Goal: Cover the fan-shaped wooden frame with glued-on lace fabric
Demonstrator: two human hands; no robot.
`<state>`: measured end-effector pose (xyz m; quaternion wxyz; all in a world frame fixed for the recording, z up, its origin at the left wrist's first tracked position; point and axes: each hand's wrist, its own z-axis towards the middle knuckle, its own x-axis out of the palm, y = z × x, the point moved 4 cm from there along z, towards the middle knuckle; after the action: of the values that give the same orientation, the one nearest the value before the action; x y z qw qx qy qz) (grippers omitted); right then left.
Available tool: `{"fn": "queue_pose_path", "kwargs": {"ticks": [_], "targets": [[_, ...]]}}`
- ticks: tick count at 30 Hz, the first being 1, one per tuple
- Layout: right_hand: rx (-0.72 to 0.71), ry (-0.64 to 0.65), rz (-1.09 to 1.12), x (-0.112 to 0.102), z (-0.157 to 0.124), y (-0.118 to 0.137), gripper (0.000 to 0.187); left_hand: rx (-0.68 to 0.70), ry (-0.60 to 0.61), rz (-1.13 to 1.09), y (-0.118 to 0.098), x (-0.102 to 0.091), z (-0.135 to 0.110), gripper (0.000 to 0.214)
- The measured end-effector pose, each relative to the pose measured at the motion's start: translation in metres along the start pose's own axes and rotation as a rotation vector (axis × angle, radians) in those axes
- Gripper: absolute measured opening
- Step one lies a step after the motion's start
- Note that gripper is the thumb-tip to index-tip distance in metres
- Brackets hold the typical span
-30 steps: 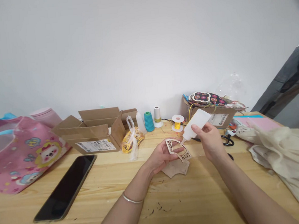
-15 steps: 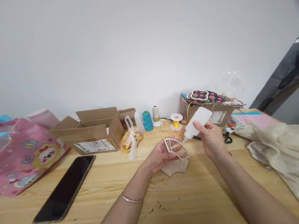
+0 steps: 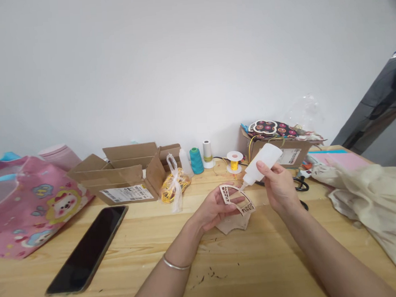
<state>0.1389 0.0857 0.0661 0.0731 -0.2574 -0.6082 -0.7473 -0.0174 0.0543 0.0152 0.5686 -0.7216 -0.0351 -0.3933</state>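
Observation:
My left hand [image 3: 213, 210] holds a curved wooden cutout frame [image 3: 225, 194] with lattice-like openings at both ends. In my right hand [image 3: 279, 183] is a white squeeze bottle [image 3: 264, 160], tilted downward. Its thin nozzle meets, or nearly meets, the upper edge of the frame; I cannot tell whether it touches. Under the left hand, a flat greyish-beige piece [image 3: 233, 224] lies on the wooden table [image 3: 261, 271], partly hidden by the hand and frame.
Along the wall stand an open cardboard box [image 3: 125, 176], teal thread [image 3: 196, 161], a white spool [image 3: 207, 153], yellow thread [image 3: 234, 163] and a filled box [image 3: 288, 153]. A phone [image 3: 88, 249] and pink bag [image 3: 42, 204] lie left, cream fabric [image 3: 374, 199] right.
The wooden frame has shifted slightly right and turned a little in my left hand. The bottle remains tilted, its nozzle still at the frame's upper edge.

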Motion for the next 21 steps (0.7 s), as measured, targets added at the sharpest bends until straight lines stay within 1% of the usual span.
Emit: {"fn": "queue_pose_path", "kwargs": {"ticks": [3, 11, 16, 21], "targets": [[-0.020, -0.008, 0.003, 0.001, -0.002, 0.000, 0.028, -0.013, 0.012, -0.006, 0.002, 0.001, 0.001, 0.053], [-0.074, 0.036, -0.006, 0.007, -0.008, -0.005, 0.024, -0.033, 0.025, -0.016, 0.004, 0.004, 0.001, 0.057], [-0.094, 0.054, 0.031, 0.011, -0.014, -0.004, 0.022, -0.016, 0.068, -0.002, 0.003, 0.006, 0.000, 0.057], [-0.139, 0.055, 0.017, 0.013, -0.019, -0.002, 0.023, -0.040, 0.110, 0.064, 0.004, 0.007, -0.001, 0.050]]}}
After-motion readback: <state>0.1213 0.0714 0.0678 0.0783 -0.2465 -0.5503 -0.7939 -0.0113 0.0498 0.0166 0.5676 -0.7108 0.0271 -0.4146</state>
